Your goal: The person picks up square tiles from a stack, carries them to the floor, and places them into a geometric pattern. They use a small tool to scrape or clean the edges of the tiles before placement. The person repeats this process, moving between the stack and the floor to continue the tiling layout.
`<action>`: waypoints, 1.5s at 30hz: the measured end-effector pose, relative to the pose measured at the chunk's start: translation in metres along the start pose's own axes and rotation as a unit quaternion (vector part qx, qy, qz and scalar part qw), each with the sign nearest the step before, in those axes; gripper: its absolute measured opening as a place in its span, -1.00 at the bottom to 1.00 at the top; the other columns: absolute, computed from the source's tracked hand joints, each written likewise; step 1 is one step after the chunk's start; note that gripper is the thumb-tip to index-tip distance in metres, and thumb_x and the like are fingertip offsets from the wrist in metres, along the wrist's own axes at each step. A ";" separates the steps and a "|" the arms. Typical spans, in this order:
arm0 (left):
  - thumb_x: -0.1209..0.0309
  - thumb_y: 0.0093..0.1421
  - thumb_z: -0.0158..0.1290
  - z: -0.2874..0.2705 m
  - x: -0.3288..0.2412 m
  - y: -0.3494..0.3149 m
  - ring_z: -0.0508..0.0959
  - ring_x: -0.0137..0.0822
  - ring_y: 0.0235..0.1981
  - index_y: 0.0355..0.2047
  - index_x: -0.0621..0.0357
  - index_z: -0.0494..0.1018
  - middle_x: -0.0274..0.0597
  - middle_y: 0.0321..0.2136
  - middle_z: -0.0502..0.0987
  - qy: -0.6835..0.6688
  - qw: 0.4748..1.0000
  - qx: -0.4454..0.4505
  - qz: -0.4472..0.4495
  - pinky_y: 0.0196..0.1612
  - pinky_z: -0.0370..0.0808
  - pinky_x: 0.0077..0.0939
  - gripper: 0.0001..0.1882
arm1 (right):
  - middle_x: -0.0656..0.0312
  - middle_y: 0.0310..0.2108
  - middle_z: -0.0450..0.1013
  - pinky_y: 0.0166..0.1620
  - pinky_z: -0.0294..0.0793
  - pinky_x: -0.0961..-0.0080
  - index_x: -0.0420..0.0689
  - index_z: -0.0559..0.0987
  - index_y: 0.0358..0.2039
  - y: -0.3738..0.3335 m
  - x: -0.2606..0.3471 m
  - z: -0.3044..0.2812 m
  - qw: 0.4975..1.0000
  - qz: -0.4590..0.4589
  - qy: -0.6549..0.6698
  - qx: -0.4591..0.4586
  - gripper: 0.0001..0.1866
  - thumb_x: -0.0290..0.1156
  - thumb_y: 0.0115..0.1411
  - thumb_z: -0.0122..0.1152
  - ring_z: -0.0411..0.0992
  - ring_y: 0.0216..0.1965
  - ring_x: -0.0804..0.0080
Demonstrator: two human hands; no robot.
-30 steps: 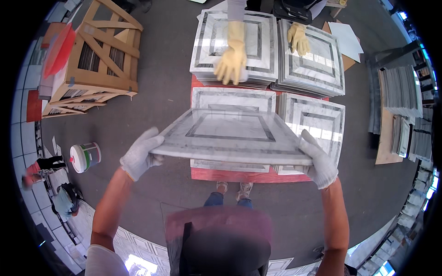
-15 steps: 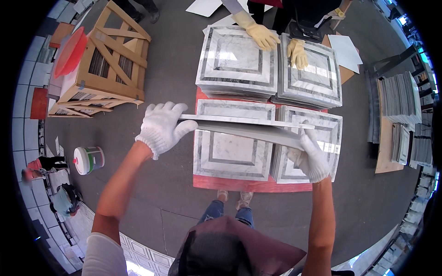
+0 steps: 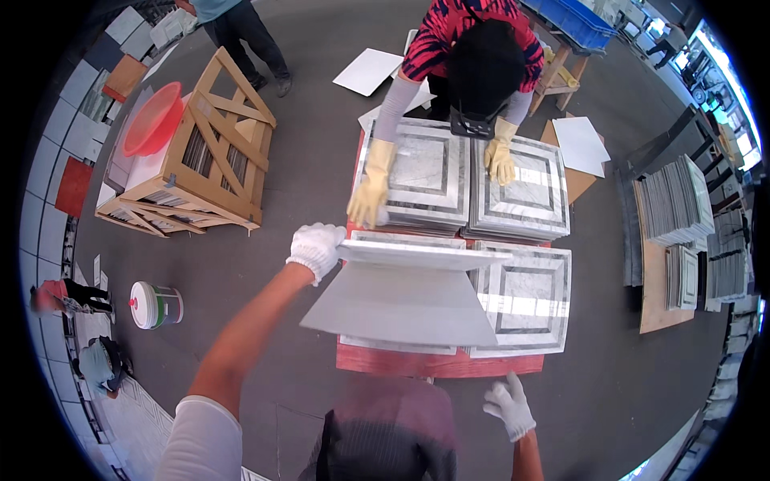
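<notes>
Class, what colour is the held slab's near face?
The slab's near face is plain grey, head view.

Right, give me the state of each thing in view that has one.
Raised tile, tilted, plain grey side showing
Left hand, closed on the tile's left corner
Right hand, open, off the tile
Near right tile stack, lying flat
Far right tile stack, lying flat
White bucket, lid on
Wooden crate, slabs inside

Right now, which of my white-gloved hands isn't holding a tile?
Your right hand, the empty one at the near edge of the red platform; your left hand grips the tilted tile.
</notes>
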State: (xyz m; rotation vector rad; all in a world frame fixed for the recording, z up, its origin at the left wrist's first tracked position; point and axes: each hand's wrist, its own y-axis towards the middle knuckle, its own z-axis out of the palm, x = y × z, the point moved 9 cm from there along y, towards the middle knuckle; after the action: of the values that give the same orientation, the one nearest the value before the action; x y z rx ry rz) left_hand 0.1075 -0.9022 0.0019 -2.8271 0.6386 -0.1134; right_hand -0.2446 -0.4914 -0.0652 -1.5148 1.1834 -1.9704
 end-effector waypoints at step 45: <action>0.28 0.17 0.04 -0.009 -0.028 -0.005 0.63 -0.07 -0.27 -0.16 0.00 0.55 -0.12 -0.30 0.62 -0.090 0.984 0.152 -0.026 -0.17 0.53 -0.21 -0.75 | 0.17 -0.06 0.52 0.01 0.43 0.50 -0.36 0.48 0.07 -0.125 0.012 -0.002 0.999 0.016 0.000 0.034 -0.53 -0.34 0.23 0.22 0.44 -0.04 0.46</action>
State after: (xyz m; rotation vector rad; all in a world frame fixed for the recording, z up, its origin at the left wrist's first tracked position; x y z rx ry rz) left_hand 0.0833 -0.8879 0.0115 -2.5238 0.4622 0.0342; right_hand -0.2270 -0.4279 0.0421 -1.4542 1.1227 -1.9696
